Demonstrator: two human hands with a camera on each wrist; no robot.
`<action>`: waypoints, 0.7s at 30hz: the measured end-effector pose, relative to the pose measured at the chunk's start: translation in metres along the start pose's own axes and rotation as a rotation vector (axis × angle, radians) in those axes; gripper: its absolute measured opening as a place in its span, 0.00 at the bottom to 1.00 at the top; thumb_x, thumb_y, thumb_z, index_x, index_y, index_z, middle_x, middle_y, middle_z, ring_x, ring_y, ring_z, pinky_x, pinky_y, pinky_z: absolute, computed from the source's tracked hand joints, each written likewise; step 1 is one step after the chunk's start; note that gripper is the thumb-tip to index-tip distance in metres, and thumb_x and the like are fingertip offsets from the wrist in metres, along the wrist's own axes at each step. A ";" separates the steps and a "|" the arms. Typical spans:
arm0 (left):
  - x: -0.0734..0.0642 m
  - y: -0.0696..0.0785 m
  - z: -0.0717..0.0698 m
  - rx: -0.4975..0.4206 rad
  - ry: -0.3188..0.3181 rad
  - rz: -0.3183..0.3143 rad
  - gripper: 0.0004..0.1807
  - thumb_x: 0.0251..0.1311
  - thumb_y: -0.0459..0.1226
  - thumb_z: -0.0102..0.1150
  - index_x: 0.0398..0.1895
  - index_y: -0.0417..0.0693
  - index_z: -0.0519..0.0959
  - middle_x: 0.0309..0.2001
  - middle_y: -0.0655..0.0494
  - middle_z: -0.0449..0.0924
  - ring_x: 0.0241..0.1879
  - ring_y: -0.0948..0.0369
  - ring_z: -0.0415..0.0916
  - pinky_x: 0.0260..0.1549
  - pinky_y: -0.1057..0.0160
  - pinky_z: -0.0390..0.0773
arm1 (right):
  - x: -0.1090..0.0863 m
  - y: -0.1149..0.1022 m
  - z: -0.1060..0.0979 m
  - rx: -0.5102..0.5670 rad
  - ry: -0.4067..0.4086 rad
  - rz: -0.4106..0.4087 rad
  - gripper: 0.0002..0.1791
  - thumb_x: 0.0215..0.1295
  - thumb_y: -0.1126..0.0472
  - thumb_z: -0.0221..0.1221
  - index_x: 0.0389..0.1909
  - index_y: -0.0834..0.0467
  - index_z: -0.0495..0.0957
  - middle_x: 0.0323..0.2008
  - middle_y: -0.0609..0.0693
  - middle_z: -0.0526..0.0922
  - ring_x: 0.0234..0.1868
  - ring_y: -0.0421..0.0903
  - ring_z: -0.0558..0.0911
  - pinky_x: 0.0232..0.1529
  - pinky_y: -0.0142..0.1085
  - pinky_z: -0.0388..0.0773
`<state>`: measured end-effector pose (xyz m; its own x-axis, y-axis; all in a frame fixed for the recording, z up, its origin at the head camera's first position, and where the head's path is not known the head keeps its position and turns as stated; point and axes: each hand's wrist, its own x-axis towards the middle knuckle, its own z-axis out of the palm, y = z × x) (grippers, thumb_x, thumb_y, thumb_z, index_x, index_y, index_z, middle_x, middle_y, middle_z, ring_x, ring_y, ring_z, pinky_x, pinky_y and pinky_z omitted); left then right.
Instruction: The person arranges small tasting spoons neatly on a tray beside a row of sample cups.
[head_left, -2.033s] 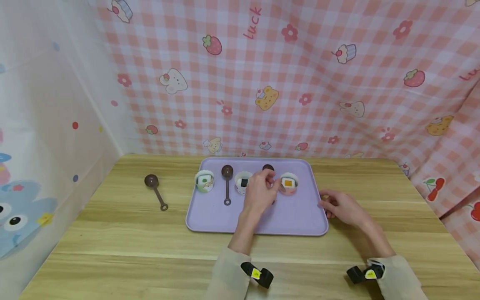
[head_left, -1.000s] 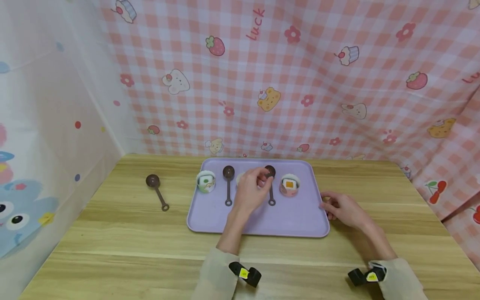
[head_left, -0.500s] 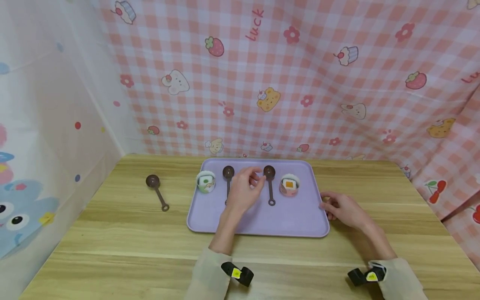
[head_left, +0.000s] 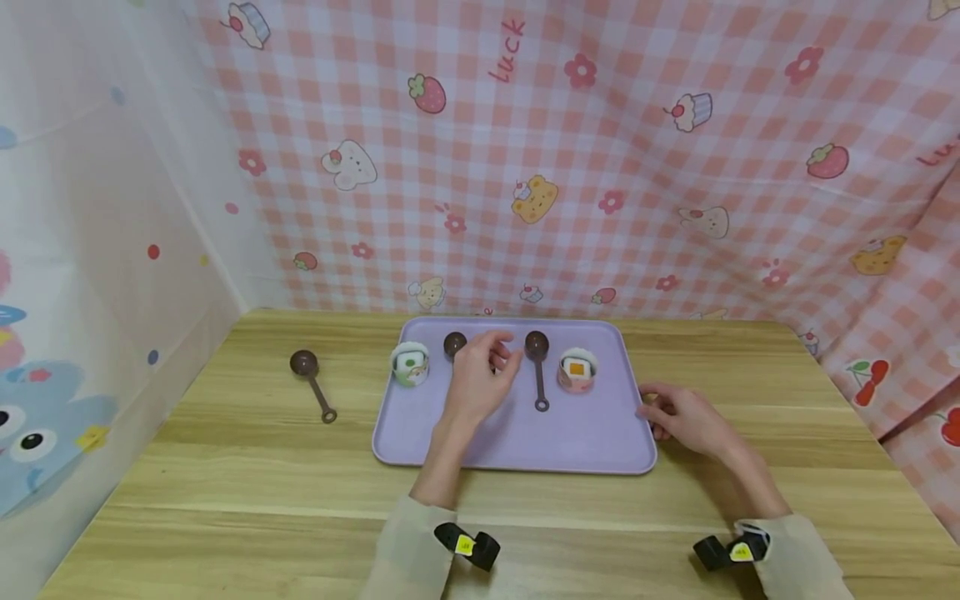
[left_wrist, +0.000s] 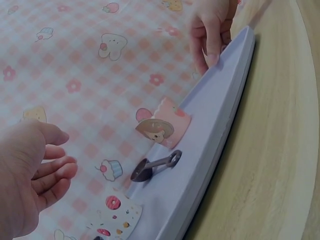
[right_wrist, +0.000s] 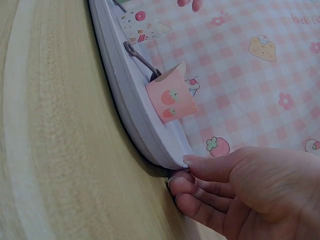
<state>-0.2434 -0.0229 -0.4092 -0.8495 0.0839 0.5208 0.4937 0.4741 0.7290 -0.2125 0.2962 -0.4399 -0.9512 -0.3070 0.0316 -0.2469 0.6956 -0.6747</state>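
Observation:
My left hand (head_left: pixel 478 379) hovers over the lilac tray (head_left: pixel 585 437), fingers loosely curled with nothing between them. Behind it, the white patterned paper cup (left_wrist: pixel 120 215) is hidden in the head view but shows in the left wrist view. My right hand (head_left: pixel 688 417) pinches the tray's right rim, thumb on top and fingers beneath. On the tray stand a green paper cup (head_left: pixel 410 364) and a pink paper cup (head_left: pixel 577 371), each holding a small white block with a coloured mark. A brown measuring scoop (head_left: pixel 540 375) lies beside the pink cup; another scoop (head_left: pixel 454 344) is partly covered by my left hand.
A third brown scoop (head_left: pixel 303 363) lies on the wooden table (head_left: pixel 262 500), left of the tray. A pink checked cloth (head_left: pixel 465 150) hangs right behind the table, and a white printed cloth (head_left: pixel 112 208) hangs at the left.
My left hand has moved left across the tray, from near the pink cup, uncovering the right-hand scoop and covering part of the other one. The right hand stays on the rim.

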 end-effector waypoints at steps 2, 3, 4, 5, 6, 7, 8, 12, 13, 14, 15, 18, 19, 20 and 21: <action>0.000 -0.001 -0.001 0.001 0.000 0.003 0.12 0.60 0.32 0.68 0.45 0.35 0.83 0.31 0.49 0.82 0.28 0.59 0.78 0.31 0.66 0.79 | 0.000 0.000 0.000 -0.004 0.002 0.002 0.20 0.73 0.65 0.58 0.60 0.72 0.73 0.23 0.47 0.77 0.23 0.40 0.76 0.25 0.31 0.74; 0.000 -0.002 -0.001 0.001 0.001 0.005 0.12 0.60 0.32 0.68 0.45 0.35 0.83 0.30 0.49 0.82 0.27 0.59 0.78 0.31 0.66 0.79 | 0.000 0.000 0.000 -0.004 0.002 0.004 0.20 0.73 0.65 0.58 0.60 0.72 0.73 0.23 0.47 0.77 0.23 0.40 0.76 0.25 0.31 0.74; 0.000 -0.002 -0.002 0.005 0.003 0.007 0.12 0.60 0.32 0.68 0.45 0.36 0.83 0.30 0.50 0.82 0.27 0.60 0.78 0.31 0.66 0.79 | 0.000 0.000 0.000 -0.003 0.002 0.005 0.20 0.73 0.65 0.58 0.60 0.72 0.73 0.23 0.47 0.77 0.23 0.40 0.76 0.25 0.31 0.74; -0.001 -0.003 -0.002 0.007 0.007 0.011 0.11 0.59 0.31 0.68 0.44 0.36 0.83 0.30 0.50 0.82 0.27 0.60 0.77 0.31 0.66 0.79 | 0.000 0.000 0.000 -0.001 0.002 0.005 0.20 0.73 0.65 0.58 0.60 0.72 0.73 0.23 0.47 0.77 0.23 0.41 0.76 0.25 0.31 0.74; -0.001 -0.003 -0.003 0.009 0.009 0.015 0.11 0.59 0.31 0.68 0.44 0.36 0.83 0.30 0.50 0.82 0.27 0.60 0.78 0.31 0.65 0.79 | 0.000 0.000 0.000 0.000 0.001 0.005 0.20 0.73 0.65 0.58 0.60 0.72 0.73 0.23 0.47 0.77 0.23 0.41 0.76 0.25 0.31 0.74; -0.001 -0.003 -0.004 0.009 0.010 0.019 0.11 0.59 0.31 0.68 0.44 0.36 0.83 0.30 0.50 0.82 0.27 0.59 0.78 0.31 0.65 0.79 | 0.000 0.000 0.000 0.000 0.000 0.006 0.20 0.73 0.65 0.58 0.60 0.72 0.73 0.23 0.47 0.77 0.23 0.41 0.76 0.25 0.31 0.74; -0.001 -0.004 -0.004 0.011 0.010 0.021 0.11 0.59 0.32 0.68 0.44 0.36 0.83 0.30 0.50 0.82 0.27 0.59 0.78 0.31 0.64 0.79 | 0.000 -0.001 0.000 -0.001 -0.001 0.005 0.20 0.73 0.65 0.58 0.60 0.72 0.73 0.23 0.47 0.77 0.23 0.41 0.76 0.25 0.31 0.74; -0.002 -0.004 -0.007 0.009 0.006 0.025 0.12 0.59 0.32 0.68 0.44 0.36 0.83 0.30 0.50 0.82 0.27 0.59 0.78 0.32 0.62 0.80 | 0.001 -0.001 0.000 -0.002 -0.005 0.006 0.20 0.73 0.66 0.58 0.61 0.73 0.72 0.23 0.47 0.77 0.23 0.41 0.77 0.25 0.31 0.74; -0.002 -0.005 -0.008 0.006 0.005 0.024 0.11 0.60 0.32 0.68 0.44 0.36 0.82 0.30 0.50 0.81 0.27 0.59 0.78 0.31 0.61 0.80 | 0.001 0.000 0.000 -0.002 -0.005 0.007 0.20 0.73 0.66 0.58 0.61 0.73 0.72 0.23 0.47 0.77 0.23 0.41 0.77 0.25 0.31 0.74; -0.002 -0.005 -0.009 0.002 0.005 0.021 0.11 0.60 0.32 0.68 0.44 0.35 0.82 0.30 0.50 0.81 0.27 0.60 0.78 0.31 0.61 0.81 | 0.001 0.000 0.000 0.000 -0.006 0.008 0.20 0.73 0.66 0.58 0.61 0.73 0.72 0.23 0.47 0.77 0.23 0.41 0.76 0.25 0.31 0.74; -0.002 -0.006 -0.010 0.000 0.005 0.019 0.11 0.60 0.31 0.68 0.44 0.35 0.82 0.30 0.50 0.81 0.26 0.60 0.78 0.31 0.61 0.81 | 0.001 0.000 0.000 0.002 -0.007 0.008 0.20 0.73 0.66 0.58 0.61 0.73 0.72 0.23 0.47 0.77 0.23 0.41 0.76 0.25 0.31 0.74; -0.002 -0.007 -0.014 0.000 0.004 0.006 0.12 0.60 0.31 0.67 0.45 0.35 0.82 0.30 0.50 0.81 0.26 0.61 0.77 0.30 0.62 0.80 | 0.001 0.000 0.000 0.009 -0.005 0.006 0.20 0.72 0.67 0.58 0.61 0.73 0.72 0.23 0.48 0.77 0.23 0.41 0.76 0.25 0.31 0.74; -0.002 -0.008 -0.015 0.002 0.002 0.002 0.12 0.60 0.31 0.67 0.45 0.35 0.82 0.30 0.50 0.81 0.26 0.61 0.77 0.30 0.63 0.80 | 0.001 0.000 0.000 0.011 -0.005 0.005 0.20 0.72 0.67 0.58 0.61 0.73 0.72 0.23 0.48 0.77 0.23 0.41 0.76 0.25 0.31 0.74; -0.002 -0.009 -0.016 0.007 0.001 -0.004 0.12 0.60 0.31 0.67 0.45 0.35 0.82 0.30 0.51 0.81 0.26 0.61 0.77 0.30 0.64 0.79 | 0.001 0.000 0.001 0.013 -0.005 0.004 0.21 0.72 0.67 0.58 0.61 0.74 0.72 0.23 0.48 0.77 0.23 0.41 0.76 0.25 0.31 0.75; -0.002 -0.009 -0.017 0.015 0.002 -0.008 0.12 0.60 0.32 0.67 0.45 0.35 0.82 0.30 0.51 0.81 0.26 0.61 0.77 0.30 0.65 0.78 | 0.001 0.000 0.001 0.014 -0.005 0.002 0.21 0.72 0.67 0.58 0.61 0.74 0.72 0.23 0.48 0.77 0.23 0.41 0.77 0.25 0.31 0.75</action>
<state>-0.2428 -0.0429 -0.4096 -0.8532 0.0785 0.5156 0.4839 0.4880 0.7264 -0.2131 0.2958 -0.4405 -0.9508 -0.3087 0.0261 -0.2420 0.6874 -0.6848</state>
